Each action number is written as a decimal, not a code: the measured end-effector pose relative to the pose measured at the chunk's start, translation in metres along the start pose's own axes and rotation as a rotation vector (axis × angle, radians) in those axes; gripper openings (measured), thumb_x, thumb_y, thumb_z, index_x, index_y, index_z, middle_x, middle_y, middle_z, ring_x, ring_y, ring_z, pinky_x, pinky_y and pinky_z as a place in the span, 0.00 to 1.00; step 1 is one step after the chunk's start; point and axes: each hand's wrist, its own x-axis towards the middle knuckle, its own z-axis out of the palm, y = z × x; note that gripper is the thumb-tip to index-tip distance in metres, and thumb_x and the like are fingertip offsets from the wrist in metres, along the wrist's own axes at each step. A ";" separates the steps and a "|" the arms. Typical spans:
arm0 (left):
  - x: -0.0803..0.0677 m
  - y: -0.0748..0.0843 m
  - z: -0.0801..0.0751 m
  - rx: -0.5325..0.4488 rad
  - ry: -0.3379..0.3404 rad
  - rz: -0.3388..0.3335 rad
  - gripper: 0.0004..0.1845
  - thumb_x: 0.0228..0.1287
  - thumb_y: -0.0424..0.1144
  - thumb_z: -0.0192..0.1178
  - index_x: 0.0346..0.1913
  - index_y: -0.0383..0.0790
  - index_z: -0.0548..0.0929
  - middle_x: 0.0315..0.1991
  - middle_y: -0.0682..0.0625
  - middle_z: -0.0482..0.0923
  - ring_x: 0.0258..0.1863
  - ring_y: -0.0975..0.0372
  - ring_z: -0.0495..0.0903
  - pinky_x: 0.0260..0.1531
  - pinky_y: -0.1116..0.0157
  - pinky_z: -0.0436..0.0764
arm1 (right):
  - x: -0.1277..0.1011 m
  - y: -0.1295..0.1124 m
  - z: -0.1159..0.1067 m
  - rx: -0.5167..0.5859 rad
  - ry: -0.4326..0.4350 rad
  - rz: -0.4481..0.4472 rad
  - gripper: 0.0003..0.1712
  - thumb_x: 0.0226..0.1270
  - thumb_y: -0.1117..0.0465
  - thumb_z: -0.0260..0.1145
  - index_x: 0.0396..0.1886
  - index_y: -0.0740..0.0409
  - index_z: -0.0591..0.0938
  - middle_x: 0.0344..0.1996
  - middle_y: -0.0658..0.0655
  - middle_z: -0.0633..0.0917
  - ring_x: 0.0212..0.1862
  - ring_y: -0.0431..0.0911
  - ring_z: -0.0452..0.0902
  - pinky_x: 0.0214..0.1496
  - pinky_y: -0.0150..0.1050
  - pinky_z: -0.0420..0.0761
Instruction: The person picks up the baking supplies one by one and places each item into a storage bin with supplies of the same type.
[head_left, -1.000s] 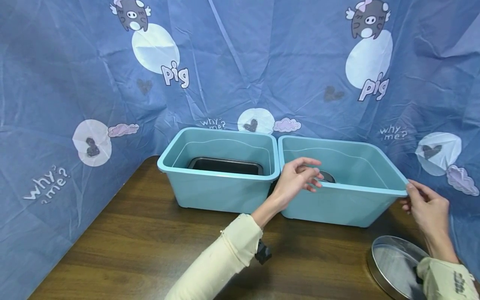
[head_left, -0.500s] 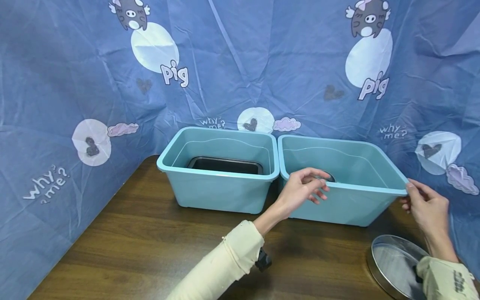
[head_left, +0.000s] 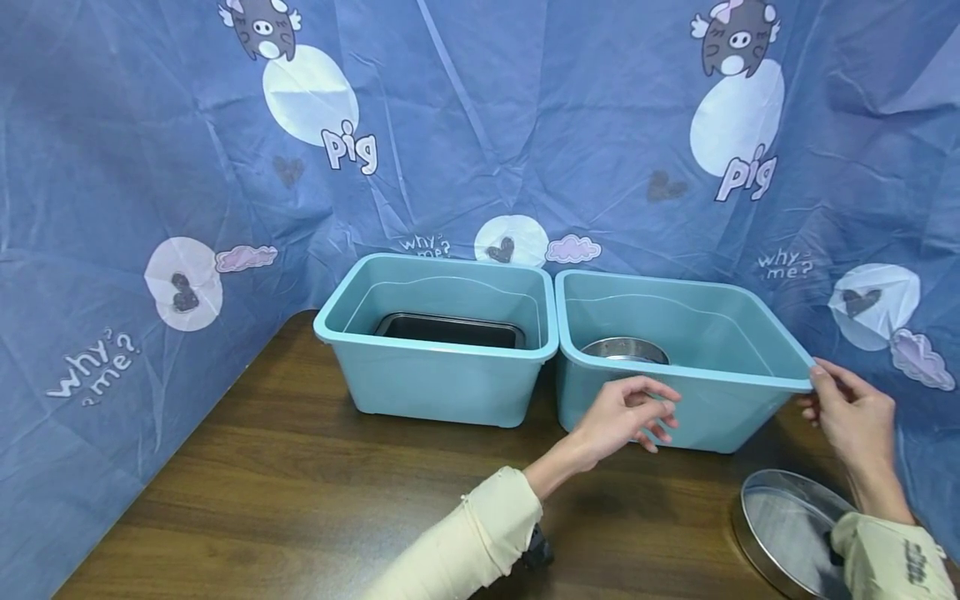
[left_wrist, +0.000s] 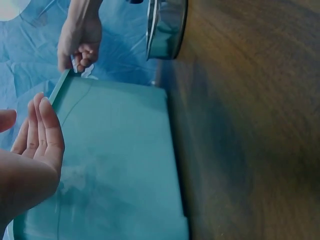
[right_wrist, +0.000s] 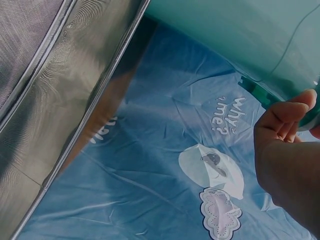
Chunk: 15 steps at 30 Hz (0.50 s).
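Note:
My left hand (head_left: 618, 417) hovers in front of the right-hand blue plastic bin (head_left: 727, 412), fingers loosely bent, with nothing in them; the left wrist view shows the same hand (left_wrist: 40, 155) beside the bin's wall. At the bin's front right corner, my right hand (head_left: 858, 417) grips the rim between thumb and fingers. A round metal sieve or pan (head_left: 626, 348) lies inside that bin at its left end, its lower part hidden by the front wall. On the table below my right wrist is a round metal sieve (head_left: 783, 525); the right wrist view shows its fine mesh (right_wrist: 25, 45).
A second blue bin (head_left: 435, 383) stands directly left of the first, with a black rectangular baking pan (head_left: 450, 332) inside. Behind both hangs a blue printed cloth (head_left: 465, 125). Everything stands on a brown wooden table (head_left: 300, 483).
My left hand has drawn back from over the right bin's front rim, down and to the right, uncovering the round metal item inside. My right hand has stayed on the corner.

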 end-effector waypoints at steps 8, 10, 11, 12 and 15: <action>-0.003 -0.011 0.008 -0.002 -0.027 -0.041 0.15 0.75 0.30 0.57 0.59 0.25 0.80 0.36 0.39 0.86 0.25 0.67 0.83 0.27 0.71 0.83 | 0.000 -0.002 0.001 0.005 0.003 0.013 0.20 0.76 0.64 0.63 0.32 0.30 0.85 0.13 0.44 0.82 0.12 0.34 0.76 0.15 0.23 0.73; -0.004 -0.013 0.009 0.000 -0.031 -0.055 0.16 0.76 0.30 0.57 0.60 0.25 0.79 0.36 0.39 0.86 0.25 0.68 0.83 0.27 0.71 0.83 | 0.000 -0.002 0.001 0.008 0.004 0.015 0.20 0.76 0.65 0.63 0.32 0.31 0.86 0.13 0.44 0.82 0.12 0.34 0.76 0.15 0.23 0.73; -0.004 -0.014 0.010 0.002 -0.031 -0.063 0.16 0.76 0.30 0.57 0.60 0.25 0.79 0.36 0.39 0.86 0.25 0.68 0.82 0.28 0.72 0.83 | 0.001 -0.002 0.001 0.011 0.003 0.016 0.20 0.76 0.64 0.63 0.32 0.31 0.86 0.13 0.44 0.82 0.12 0.34 0.76 0.15 0.23 0.73; -0.005 -0.015 0.011 0.000 -0.030 -0.071 0.16 0.76 0.30 0.57 0.60 0.25 0.79 0.35 0.41 0.86 0.25 0.68 0.82 0.28 0.72 0.83 | 0.001 -0.001 0.000 0.011 0.000 0.014 0.19 0.76 0.64 0.63 0.32 0.31 0.86 0.13 0.44 0.82 0.12 0.34 0.76 0.15 0.23 0.73; -0.005 -0.018 0.016 -0.008 -0.018 -0.093 0.16 0.75 0.30 0.57 0.60 0.25 0.79 0.31 0.50 0.85 0.25 0.67 0.82 0.27 0.72 0.83 | 0.001 0.000 -0.001 0.020 -0.013 0.005 0.18 0.76 0.64 0.64 0.34 0.32 0.86 0.13 0.44 0.82 0.13 0.34 0.76 0.15 0.23 0.74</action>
